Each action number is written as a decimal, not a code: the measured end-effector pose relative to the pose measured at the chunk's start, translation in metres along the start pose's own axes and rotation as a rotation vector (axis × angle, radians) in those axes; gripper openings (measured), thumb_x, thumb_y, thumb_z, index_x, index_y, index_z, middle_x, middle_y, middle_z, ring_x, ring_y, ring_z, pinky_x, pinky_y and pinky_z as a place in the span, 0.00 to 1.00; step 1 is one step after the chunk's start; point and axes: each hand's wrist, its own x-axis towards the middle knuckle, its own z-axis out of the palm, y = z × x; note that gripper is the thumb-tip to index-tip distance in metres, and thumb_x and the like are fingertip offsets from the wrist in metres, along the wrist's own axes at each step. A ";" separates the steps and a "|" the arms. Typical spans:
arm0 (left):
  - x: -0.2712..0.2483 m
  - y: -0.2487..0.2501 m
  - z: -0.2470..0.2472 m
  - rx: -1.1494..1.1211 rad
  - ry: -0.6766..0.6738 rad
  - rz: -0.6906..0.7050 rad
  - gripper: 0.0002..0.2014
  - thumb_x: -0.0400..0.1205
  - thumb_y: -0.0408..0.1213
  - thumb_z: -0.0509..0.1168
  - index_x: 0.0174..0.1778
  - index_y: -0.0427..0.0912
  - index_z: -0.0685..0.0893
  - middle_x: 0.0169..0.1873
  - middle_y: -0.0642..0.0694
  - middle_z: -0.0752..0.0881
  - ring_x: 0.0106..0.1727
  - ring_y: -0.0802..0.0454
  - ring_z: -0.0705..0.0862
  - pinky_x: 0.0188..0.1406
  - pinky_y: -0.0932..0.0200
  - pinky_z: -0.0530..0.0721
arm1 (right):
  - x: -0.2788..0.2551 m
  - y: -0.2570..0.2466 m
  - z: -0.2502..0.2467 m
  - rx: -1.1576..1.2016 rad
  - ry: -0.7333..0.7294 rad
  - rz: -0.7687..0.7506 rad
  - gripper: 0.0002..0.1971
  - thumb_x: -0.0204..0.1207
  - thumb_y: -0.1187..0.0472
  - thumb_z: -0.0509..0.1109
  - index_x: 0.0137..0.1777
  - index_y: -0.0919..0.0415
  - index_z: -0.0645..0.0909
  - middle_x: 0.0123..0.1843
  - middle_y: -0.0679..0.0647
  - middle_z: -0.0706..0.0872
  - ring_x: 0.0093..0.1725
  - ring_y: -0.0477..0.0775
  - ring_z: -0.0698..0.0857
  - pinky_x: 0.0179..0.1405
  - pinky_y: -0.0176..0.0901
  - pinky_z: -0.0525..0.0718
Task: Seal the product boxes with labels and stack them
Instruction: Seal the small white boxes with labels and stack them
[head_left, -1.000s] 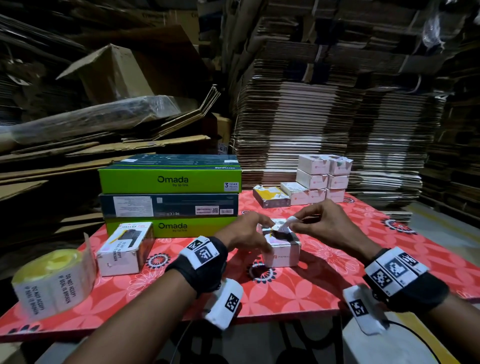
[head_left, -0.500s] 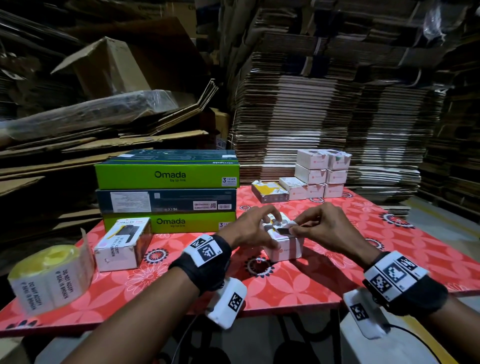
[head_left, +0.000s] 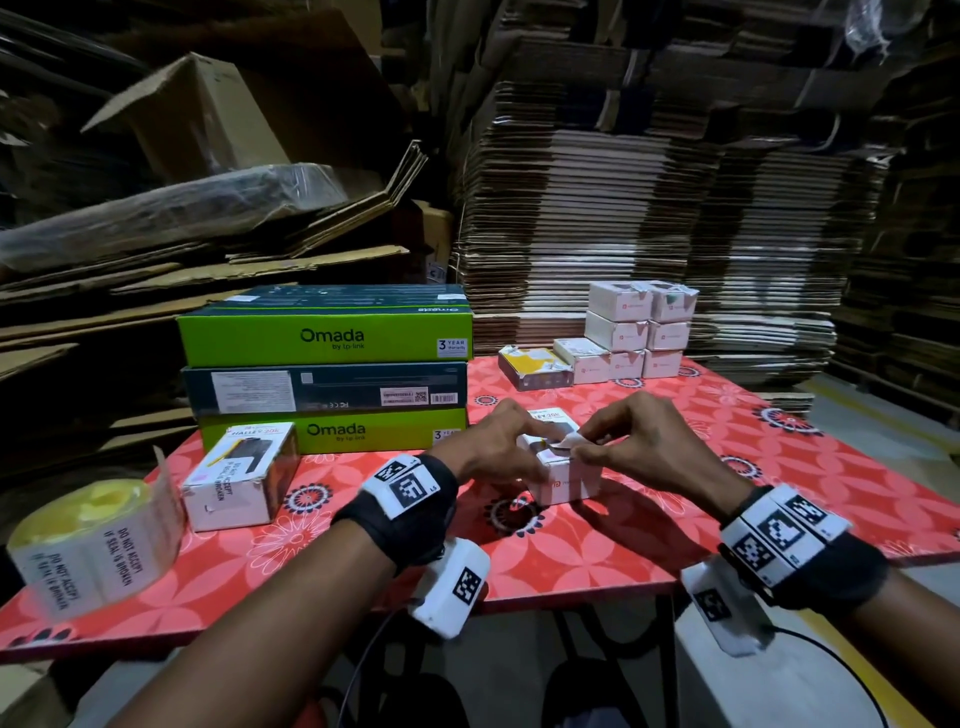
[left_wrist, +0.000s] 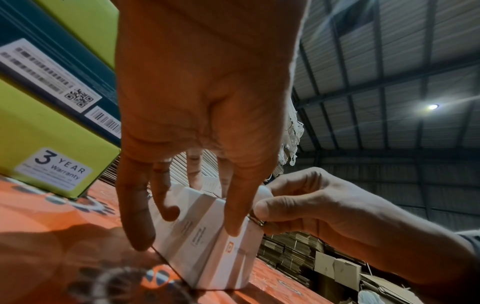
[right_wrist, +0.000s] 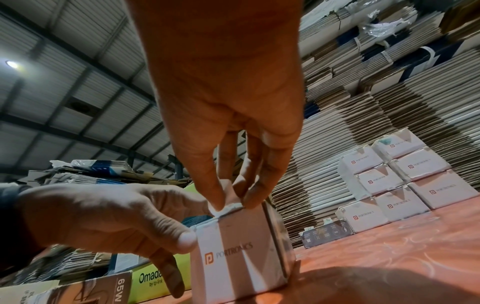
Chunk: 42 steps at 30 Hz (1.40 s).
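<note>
Left hand (head_left: 496, 447) steadies the small white Portronics box (head_left: 566, 480) near the middle of the red floral table (head_left: 779, 467), thumb pressed flat on its near face and fingers spread down its left side and over its top. Right hand (head_left: 631, 441) pinches a white label (head_left: 567, 441) between thumb and forefinger at the box's top front edge; the right wrist view shows the label (right_wrist: 225, 202) bent over that edge.

From the left: a roll of seal labels (head_left: 88, 540) printed "DO NOT ACCEPT IF SEAL IS BROKEN" sits at the table's near left corner, close to the edge. Just right of it lies a power-bank carton (head_left: 236, 475), closed. Behind that, three flat Omada boxes (head_left: 327, 371) are stacked, all shut. At the far right side of the table a stack of white Portronics boxes (head_left: 641, 327) stands three high, with a yellow-topped box (head_left: 535, 366) beside it on the left. What any box contains cannot be seen.

Bare tabletop lies between the held box and the near edge, and to the right of the hands. Flattened cardboard piles (head_left: 649, 218) rise behind the table.

Compared with half a second ago, the hands remain on the same box, which sits in the same spot; the right hand's pinch has lifted slightly, and the label now shows more clearly above the top edge.
</note>
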 end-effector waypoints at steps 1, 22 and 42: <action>0.000 0.001 0.000 0.004 -0.011 -0.002 0.28 0.82 0.38 0.74 0.79 0.53 0.77 0.69 0.44 0.67 0.69 0.46 0.75 0.67 0.53 0.80 | -0.001 -0.001 0.000 0.005 -0.010 -0.009 0.03 0.70 0.55 0.85 0.42 0.50 0.95 0.35 0.42 0.93 0.37 0.36 0.90 0.33 0.29 0.85; 0.003 -0.001 -0.004 0.071 -0.146 -0.033 0.29 0.85 0.39 0.68 0.82 0.59 0.71 0.71 0.45 0.62 0.72 0.49 0.70 0.71 0.55 0.75 | -0.007 -0.007 0.002 -0.213 -0.042 -0.163 0.08 0.66 0.68 0.81 0.42 0.55 0.94 0.39 0.50 0.94 0.38 0.44 0.90 0.41 0.53 0.91; 0.007 0.002 -0.004 0.228 -0.227 -0.084 0.29 0.89 0.46 0.62 0.86 0.65 0.61 0.77 0.47 0.55 0.78 0.48 0.68 0.77 0.52 0.71 | -0.010 -0.017 0.002 -0.344 -0.059 -0.202 0.10 0.66 0.68 0.79 0.45 0.55 0.95 0.40 0.52 0.93 0.38 0.50 0.90 0.37 0.49 0.89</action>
